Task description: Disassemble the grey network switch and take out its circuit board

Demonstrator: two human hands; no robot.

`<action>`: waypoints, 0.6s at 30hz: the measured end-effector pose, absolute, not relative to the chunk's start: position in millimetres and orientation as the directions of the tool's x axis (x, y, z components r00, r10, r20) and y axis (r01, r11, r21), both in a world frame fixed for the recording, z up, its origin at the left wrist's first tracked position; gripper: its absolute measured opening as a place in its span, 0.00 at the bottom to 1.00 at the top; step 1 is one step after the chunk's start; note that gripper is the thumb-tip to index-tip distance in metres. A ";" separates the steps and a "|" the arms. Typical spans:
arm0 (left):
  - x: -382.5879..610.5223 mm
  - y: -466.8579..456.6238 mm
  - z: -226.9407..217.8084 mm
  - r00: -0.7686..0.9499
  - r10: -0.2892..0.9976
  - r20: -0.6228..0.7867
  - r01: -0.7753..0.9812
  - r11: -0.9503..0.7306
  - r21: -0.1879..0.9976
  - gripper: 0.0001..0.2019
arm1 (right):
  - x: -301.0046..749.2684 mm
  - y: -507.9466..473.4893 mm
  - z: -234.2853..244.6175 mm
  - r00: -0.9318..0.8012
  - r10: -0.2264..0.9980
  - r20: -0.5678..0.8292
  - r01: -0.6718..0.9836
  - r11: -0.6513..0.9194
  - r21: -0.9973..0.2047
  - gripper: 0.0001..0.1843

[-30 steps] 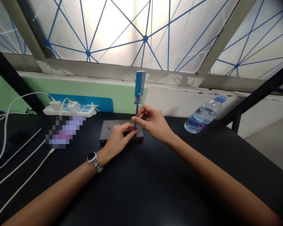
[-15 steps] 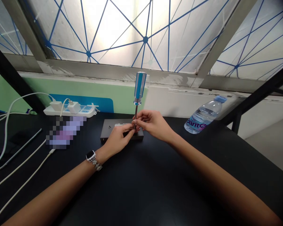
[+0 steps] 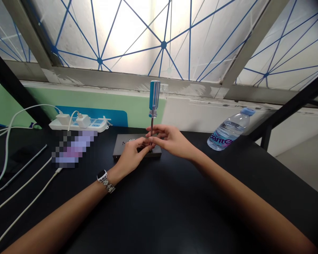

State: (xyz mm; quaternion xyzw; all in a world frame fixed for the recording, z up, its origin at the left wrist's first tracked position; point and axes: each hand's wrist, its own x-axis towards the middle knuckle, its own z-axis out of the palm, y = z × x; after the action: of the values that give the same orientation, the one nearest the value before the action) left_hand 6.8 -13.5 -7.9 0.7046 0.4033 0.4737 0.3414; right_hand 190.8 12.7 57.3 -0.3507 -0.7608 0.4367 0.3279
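Note:
A screwdriver [image 3: 154,95] with a blue and clear handle stands upright, tip down on a flat grey metal box [image 3: 120,145] on the black table. My right hand [image 3: 171,141] pinches its steel shaft low down, fingers closed round it. My left hand [image 3: 132,155], a watch on its wrist, rests on the box with its fingertips pressed to the shaft near the tip. The tip itself is hidden by my fingers.
A water bottle [image 3: 229,131] lies on its side at the right. A white power strip [image 3: 78,123] with plugged chargers sits at the back left, white cables [image 3: 21,190] trailing over the table's left side. A blurred object [image 3: 72,150] lies left of the box.
The screwdriver's handle has shifted slightly left and turned. My right fingers have slid a little lower on the shaft. My left hand has stayed on the box.

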 end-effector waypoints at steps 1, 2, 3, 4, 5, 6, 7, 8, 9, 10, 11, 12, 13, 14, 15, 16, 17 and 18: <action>6.2 -13.2 -8.1 0.248 0.886 0.392 0.240 -0.448 0.861 0.10 | 192.0 13.0 58.2 -0.555 0.812 0.179 0.236 0.360 -0.903 0.17; 5.7 -13.0 -8.5 0.265 0.881 0.393 0.245 -0.455 0.856 0.10 | 193.2 13.4 58.9 -0.566 0.807 0.169 0.225 0.348 -0.910 0.15; 5.4 -12.8 -8.9 0.275 0.876 0.396 0.258 -0.464 0.848 0.10 | 194.3 13.7 59.3 -0.572 0.804 0.165 0.213 0.340 -0.916 0.14; 5.3 -12.7 -9.4 0.282 0.873 0.399 0.273 -0.471 0.839 0.11 | 195.2 14.0 59.4 -0.573 0.803 0.164 0.205 0.334 -0.920 0.12; 5.4 -12.7 -9.9 0.287 0.870 0.400 0.285 -0.476 0.832 0.11 | 195.8 14.3 59.3 -0.571 0.805 0.165 0.202 0.332 -0.922 0.11; 5.6 -12.8 -10.3 0.288 0.869 0.402 0.292 -0.479 0.828 0.11 | 196.0 14.5 59.1 -0.564 0.808 0.169 0.201 0.333 -0.921 0.11; 6.0 -13.0 -10.5 0.288 0.869 0.402 0.293 -0.479 0.827 0.11 | 195.9 14.6 58.8 -0.553 0.814 0.179 0.203 0.340 -0.918 0.10; 6.4 -13.3 -10.4 0.283 0.872 0.400 0.291 -0.476 0.830 0.10 | 195.4 14.8 58.3 -0.537 0.821 0.196 0.204 0.351 -0.914 0.09; 6.9 -13.7 -10.1 0.274 0.877 0.395 0.291 -0.467 0.835 0.10 | 194.6 15.0 57.7 -0.518 0.829 0.212 0.204 0.360 -0.910 0.10; 7.3 -14.2 -9.6 0.258 0.885 0.388 0.290 -0.454 0.842 0.11 | 193.7 15.1 56.9 -0.498 0.837 0.227 0.203 0.367 -0.908 0.11; 7.7 -14.6 -8.9 0.235 0.894 0.382 0.289 -0.440 0.851 0.13 | 192.6 15.3 56.0 -0.480 0.844 0.239 0.202 0.371 -0.906 0.12; 8.0 -15.0 -8.3 0.211 0.903 0.375 0.287 -0.424 0.859 0.14 | 191.4 15.5 55.0 -0.466 0.850 0.246 0.203 0.373 -0.905 0.14; 8.3 -15.3 -7.7 0.189 0.910 0.369 0.285 -0.410 0.866 0.15 | 190.3 15.7 53.9 -0.456 0.855 0.248 0.208 0.373 -0.904 0.15; 8.6 -15.5 -7.3 0.170 0.915 0.366 0.282 -0.401 0.871 0.14 | 189.3 15.9 52.7 -0.446 0.860 0.250 0.216 0.375 -0.902 0.16; 8.9 -15.7 -7.0 0.160 0.916 0.367 0.277 -0.398 0.875 0.14 | 188.4 16.0 51.6 -0.435 0.863 0.257 0.227 0.381 -0.896 0.17; 9.2 -15.7 -6.9 0.155 0.915 0.372 0.271 -0.401 0.875 0.13 | 187.7 16.1 50.5 -0.423 0.866 0.266 0.240 0.390 -0.889 0.17; 9.5 -15.8 -7.0 0.155 0.913 0.377 0.265 -0.406 0.875 0.12 | 187.3 16.1 49.6 -0.410 0.870 0.274 0.254 0.398 -0.881 0.18; 9.8 -15.7 -7.3 0.156 0.910 0.384 0.258 -0.412 0.874 0.10 | 187.0 16.0 49.0 -0.398 0.873 0.283 0.268 0.405 -0.874 0.18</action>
State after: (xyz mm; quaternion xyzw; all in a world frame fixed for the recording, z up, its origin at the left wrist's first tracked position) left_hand 9.8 -15.7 -7.3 0.6832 0.4275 0.4893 0.3333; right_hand 187.0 16.0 49.0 -0.3845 -0.7415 0.3865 0.3910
